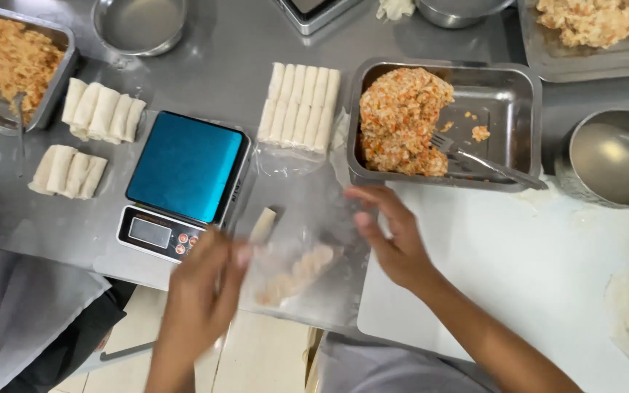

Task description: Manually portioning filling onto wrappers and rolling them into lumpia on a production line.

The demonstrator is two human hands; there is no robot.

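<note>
The clear bag (296,273) of rolls lies at the table's near edge between both hands, long axis slanting far-right. Left hand (202,287) fingers pinch its left edge; right hand (391,233) fingers spread, touching its right side.

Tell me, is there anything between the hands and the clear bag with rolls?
Nothing visible is. The left hand and the right hand are already at the clear bag, one on each side. The scale stands behind it, apart.
</note>
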